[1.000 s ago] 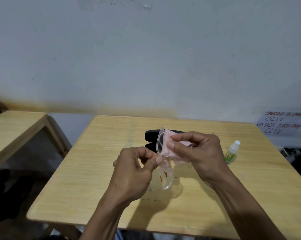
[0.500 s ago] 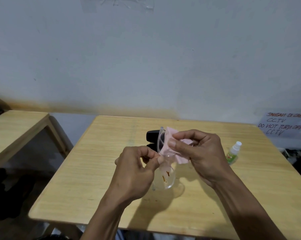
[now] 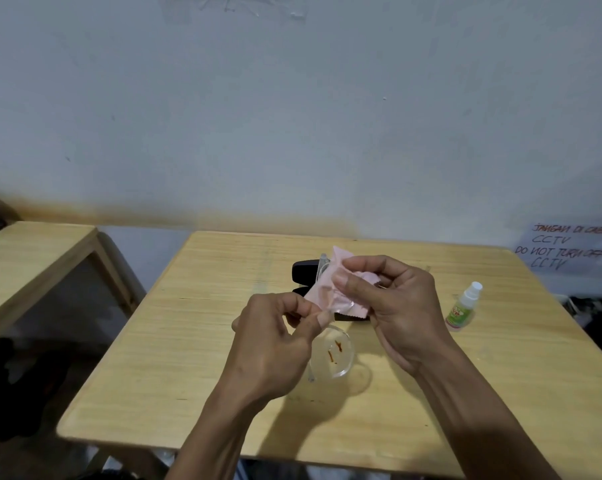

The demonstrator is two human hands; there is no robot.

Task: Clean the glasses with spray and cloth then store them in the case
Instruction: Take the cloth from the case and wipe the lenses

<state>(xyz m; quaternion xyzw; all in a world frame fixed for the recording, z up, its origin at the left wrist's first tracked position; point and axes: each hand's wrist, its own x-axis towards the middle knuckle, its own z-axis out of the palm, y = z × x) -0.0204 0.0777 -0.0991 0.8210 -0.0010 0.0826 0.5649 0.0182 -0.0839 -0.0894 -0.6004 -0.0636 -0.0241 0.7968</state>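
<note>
Head view. Both hands are raised over the middle of the table [image 3: 175, 341].

Left hand [image 3: 275, 344]: fingers curled, thumb and forefinger pinching the glasses [image 3: 334, 355] at about the bridge, as far as I can tell. Frame is clear plastic. The lower lens hangs free below the pinch, above the table and not touching it; it carries a few small reddish-orange marks. A thin clear temple arm shows at the lens's left edge.

Right hand [image 3: 396, 306]: fingers curled, gripping the pink cloth [image 3: 324, 289] round the upper lens. Thumb lies on the near face of the cloth; the other fingers fold over from behind. The cloth covers most of that lens, and only a sliver of clear rim shows at the top left of it. I cannot tell how much of the far side is covered.

Case [image 3: 304, 271]: black, on the table behind the hands, mostly hidden by them and the cloth. It looks open, two dark halves showing, but I cannot be sure.

Spray [image 3: 464, 306]: small bottle, white nozzle, green label, upright on the table to the right, well apart from the hands.

Surroundings: second wooden table [image 3: 33, 258] at left; handwritten paper sign [image 3: 566, 251] on the wall at right.
</note>
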